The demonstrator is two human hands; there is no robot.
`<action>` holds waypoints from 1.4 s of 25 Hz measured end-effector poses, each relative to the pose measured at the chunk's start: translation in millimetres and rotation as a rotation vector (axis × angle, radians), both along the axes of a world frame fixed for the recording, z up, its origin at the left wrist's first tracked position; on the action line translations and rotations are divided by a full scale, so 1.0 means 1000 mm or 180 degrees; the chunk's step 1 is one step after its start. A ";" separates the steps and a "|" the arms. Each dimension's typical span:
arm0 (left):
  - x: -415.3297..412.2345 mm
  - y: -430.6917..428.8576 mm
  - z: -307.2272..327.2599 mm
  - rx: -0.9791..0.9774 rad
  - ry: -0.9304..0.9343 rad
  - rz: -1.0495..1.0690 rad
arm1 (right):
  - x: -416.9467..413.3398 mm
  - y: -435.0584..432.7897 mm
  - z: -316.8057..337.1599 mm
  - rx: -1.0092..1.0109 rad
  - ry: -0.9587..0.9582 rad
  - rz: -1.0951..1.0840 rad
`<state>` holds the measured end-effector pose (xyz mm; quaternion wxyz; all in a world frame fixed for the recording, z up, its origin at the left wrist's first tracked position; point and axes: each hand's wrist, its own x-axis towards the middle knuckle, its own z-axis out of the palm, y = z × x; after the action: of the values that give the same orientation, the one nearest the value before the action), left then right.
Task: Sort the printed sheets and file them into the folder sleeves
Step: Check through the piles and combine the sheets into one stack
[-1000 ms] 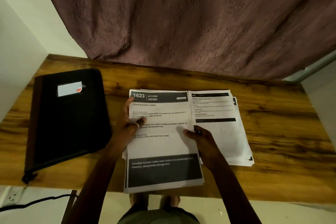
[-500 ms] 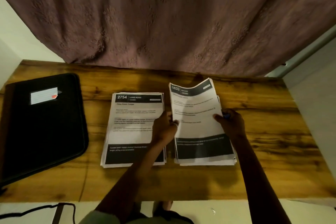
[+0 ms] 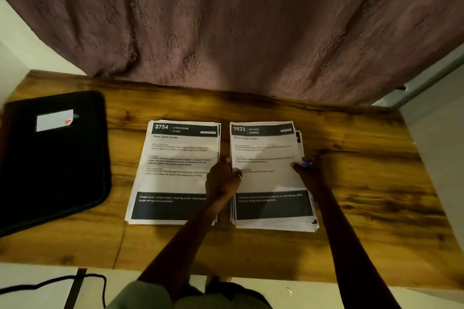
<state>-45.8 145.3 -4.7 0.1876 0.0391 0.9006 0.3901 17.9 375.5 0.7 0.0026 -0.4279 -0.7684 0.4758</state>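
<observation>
Well, both hands flank the kitchen sheet (image 3: 266, 158): the left hand (image 3: 222, 183) is at its left edge, the right hand (image 3: 310, 170) at its right edge with the thumb on the paper. Pinched or merely resting, I cannot tell. The paper is thin and slick, and the kitchen pile (image 3: 276, 224) beneath is fanned, so a nudge may skew it. Just left of the left hand lies the squarer living-room pile (image 3: 173, 170), and well beyond that the shut, black, padded folder (image 3: 50, 170).

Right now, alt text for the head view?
A left hand and right hand grip the side edges of the top sheet on the right of two paper stacks, headed 1623 Kitchen; the left stack reads 2754 Living Room. Both lie on a wooden table, a black folder at its left, a curtain behind.
</observation>
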 end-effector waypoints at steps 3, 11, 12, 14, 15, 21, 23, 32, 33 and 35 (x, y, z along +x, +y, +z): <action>-0.002 -0.008 0.004 -0.0320 0.0199 0.0050 | -0.002 0.003 0.001 0.0318 0.0047 -0.0120; 0.003 -0.092 0.005 -0.0245 0.0133 0.0284 | 0.035 -0.110 0.032 0.0643 -0.0048 0.2065; 0.004 -0.108 0.002 -0.0282 0.0112 0.0338 | 0.049 -0.125 0.026 0.0739 0.0056 0.2419; 0.008 -0.137 0.000 -0.0350 0.0196 0.0466 | 0.077 -0.146 0.011 0.1149 0.0198 0.2987; 0.009 -0.149 -0.001 -0.0373 0.0287 0.0510 | 0.089 -0.152 0.002 0.1381 0.0229 0.3203; 0.023 -0.184 -0.006 -0.0669 0.0689 -0.0097 | 0.110 -0.181 -0.024 0.2071 0.0230 0.3492; 0.022 -0.189 -0.011 -0.0744 0.0848 -0.0429 | 0.106 -0.184 -0.018 0.1901 0.0080 0.3401; 0.013 -0.202 -0.017 -0.0676 0.0618 -0.0710 | 0.107 -0.198 -0.002 0.1723 -0.0418 0.3034; 0.010 -0.203 -0.016 -0.0625 0.0597 -0.0592 | 0.100 -0.201 0.008 0.1720 -0.0500 0.2968; 0.002 -0.208 -0.013 -0.0538 0.0572 -0.0223 | 0.070 -0.209 0.028 0.1737 -0.0545 0.2555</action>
<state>-44.3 -63.1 -17.4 0.1222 0.0894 0.9416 0.3009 88.2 166.2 29.0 -0.1321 -0.1194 -0.9667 0.1838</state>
